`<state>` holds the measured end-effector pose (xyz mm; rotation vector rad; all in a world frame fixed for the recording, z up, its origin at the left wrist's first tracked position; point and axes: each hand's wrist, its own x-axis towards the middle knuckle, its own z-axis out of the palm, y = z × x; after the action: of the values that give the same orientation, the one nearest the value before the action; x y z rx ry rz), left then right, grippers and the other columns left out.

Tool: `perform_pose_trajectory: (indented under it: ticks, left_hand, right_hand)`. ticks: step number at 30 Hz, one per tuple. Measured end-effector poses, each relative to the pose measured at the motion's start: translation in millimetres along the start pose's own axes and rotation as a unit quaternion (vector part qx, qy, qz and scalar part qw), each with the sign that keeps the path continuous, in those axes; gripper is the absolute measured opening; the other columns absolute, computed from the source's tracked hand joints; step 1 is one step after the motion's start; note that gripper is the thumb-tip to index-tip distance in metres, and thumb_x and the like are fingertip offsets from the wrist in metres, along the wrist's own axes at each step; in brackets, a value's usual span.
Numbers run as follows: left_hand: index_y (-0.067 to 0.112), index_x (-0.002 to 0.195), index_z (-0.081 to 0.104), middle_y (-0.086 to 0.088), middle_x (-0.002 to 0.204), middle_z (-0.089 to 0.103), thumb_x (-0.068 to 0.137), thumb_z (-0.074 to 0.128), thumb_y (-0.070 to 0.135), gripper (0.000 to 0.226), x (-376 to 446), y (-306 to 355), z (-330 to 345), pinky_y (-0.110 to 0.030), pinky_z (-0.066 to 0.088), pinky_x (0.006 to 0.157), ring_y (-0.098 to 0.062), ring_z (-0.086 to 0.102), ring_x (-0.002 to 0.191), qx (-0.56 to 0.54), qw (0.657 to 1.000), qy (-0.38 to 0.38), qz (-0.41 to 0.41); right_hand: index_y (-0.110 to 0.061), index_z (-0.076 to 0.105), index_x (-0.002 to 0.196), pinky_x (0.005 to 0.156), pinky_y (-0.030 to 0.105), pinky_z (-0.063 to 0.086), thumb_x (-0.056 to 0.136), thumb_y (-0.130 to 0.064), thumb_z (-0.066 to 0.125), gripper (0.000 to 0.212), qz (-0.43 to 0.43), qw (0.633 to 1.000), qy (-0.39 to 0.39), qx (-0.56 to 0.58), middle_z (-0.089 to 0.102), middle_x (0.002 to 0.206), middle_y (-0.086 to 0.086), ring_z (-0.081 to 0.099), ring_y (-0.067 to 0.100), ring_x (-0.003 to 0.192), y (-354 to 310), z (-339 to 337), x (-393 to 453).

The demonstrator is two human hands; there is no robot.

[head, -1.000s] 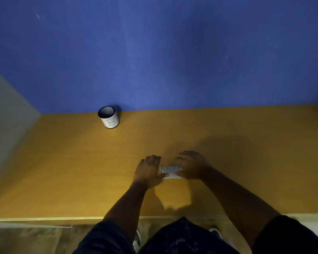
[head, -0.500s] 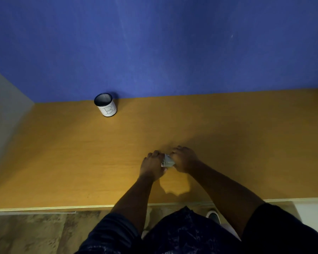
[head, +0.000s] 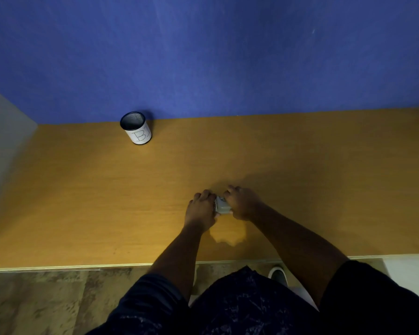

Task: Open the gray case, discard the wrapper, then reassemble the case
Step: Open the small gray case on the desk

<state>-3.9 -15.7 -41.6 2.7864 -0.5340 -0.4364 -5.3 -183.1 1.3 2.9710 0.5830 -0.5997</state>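
A small gray case (head: 221, 206) is held between both hands just above the wooden desk (head: 107, 201), near its middle front. My left hand (head: 201, 210) grips its left side with curled fingers. My right hand (head: 242, 201) grips its right side and top edge. Most of the case is hidden by the fingers; I cannot tell whether it is open. No wrapper shows.
A black mesh cup (head: 136, 128) with a white label marked "B" stands at the back left by the blue wall (head: 203, 56). A grey side panel (head: 3, 141) bounds the desk on the left. The desk's front edge (head: 82, 265) runs below my forearms.
The case lay flat on the desk under my fingers; both hands have since closed on it and lifted it, tilting it up between them.
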Motion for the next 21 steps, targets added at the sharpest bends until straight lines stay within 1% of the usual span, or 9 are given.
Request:
perform_pose_trajectory:
  ticks: [2, 5, 11, 14, 17, 19, 21]
  left_hand:
    - [0.018, 0.136, 0.053, -0.002, 0.135, 0.049, 0.078, 0.080, 0.030, 0.066, 1, -1, -1, -0.048, 0.051, 0.095, -0.028, 0.048, 0.123, -0.007, 1.000, -0.001, -0.002]
    - [0.019, 0.137, 0.051, -0.001, 0.136, 0.049, 0.075, 0.082, 0.030, 0.069, 4, -3, -2, -0.048, 0.051, 0.094, -0.028, 0.048, 0.123, -0.012, 1.000, -0.007, -0.001]
    - [0.018, 0.140, 0.047, -0.001, 0.139, 0.047, 0.078, 0.079, 0.029, 0.071, 4, -2, -2, -0.046, 0.050, 0.097, -0.026, 0.046, 0.126, -0.011, 1.000, -0.006, 0.003]
    - [0.018, 0.140, 0.047, -0.002, 0.138, 0.047, 0.077, 0.079, 0.030, 0.072, 5, -2, -3, -0.047, 0.050, 0.097, -0.026, 0.047, 0.125, -0.016, 1.000, -0.010, 0.001]
    - [0.019, 0.138, 0.048, -0.002, 0.135, 0.048, 0.075, 0.080, 0.033, 0.072, 5, -4, -3, -0.047, 0.051, 0.095, -0.027, 0.048, 0.123, -0.024, 1.000, -0.007, 0.001]
    - [0.019, 0.137, 0.049, -0.002, 0.134, 0.049, 0.074, 0.080, 0.034, 0.072, 6, -5, -4, -0.047, 0.051, 0.095, -0.028, 0.048, 0.122, -0.029, 1.000, -0.005, -0.002]
    - [0.017, 0.137, 0.049, -0.003, 0.134, 0.050, 0.074, 0.080, 0.035, 0.072, 6, -6, -5, -0.047, 0.051, 0.095, -0.029, 0.049, 0.122, -0.029, 1.000, -0.005, -0.003]
  right_hand:
    - [-0.010, 0.052, 0.130, 0.088, 0.042, 0.051, 0.087, -0.023, 0.068, 0.047, -0.008, 1.000, -0.007, 0.002, 0.051, 0.129, 0.013, 0.058, 0.031, 0.113, 2, -1, 2]
    - [-0.009, 0.053, 0.128, 0.087, 0.043, 0.051, 0.086, -0.028, 0.070, 0.049, -0.015, 1.000, -0.013, 0.001, 0.051, 0.128, 0.012, 0.059, 0.032, 0.111, 5, -3, 3]
    - [-0.007, 0.054, 0.126, 0.085, 0.041, 0.051, 0.087, -0.034, 0.069, 0.050, -0.036, 0.999, -0.026, 0.007, 0.054, 0.125, 0.013, 0.060, 0.031, 0.107, 13, -6, 9]
    - [-0.008, 0.055, 0.126, 0.084, 0.038, 0.048, 0.087, -0.035, 0.068, 0.050, -0.038, 0.998, -0.040, 0.029, 0.054, 0.125, 0.011, 0.060, 0.030, 0.109, 18, -8, 13]
    - [-0.010, 0.056, 0.125, 0.081, 0.036, 0.045, 0.084, -0.036, 0.071, 0.051, -0.034, 0.997, -0.042, 0.063, 0.054, 0.125, 0.010, 0.060, 0.031, 0.110, 23, -9, 14]
    - [-0.012, 0.055, 0.126, 0.077, 0.033, 0.039, 0.083, -0.034, 0.073, 0.052, -0.034, 0.994, -0.038, 0.099, 0.054, 0.125, 0.009, 0.059, 0.030, 0.110, 27, -10, 14]
    - [-0.011, 0.054, 0.129, 0.077, 0.029, 0.035, 0.083, -0.032, 0.074, 0.054, -0.036, 0.989, -0.030, 0.141, 0.055, 0.125, 0.009, 0.058, 0.029, 0.111, 33, -11, 12]
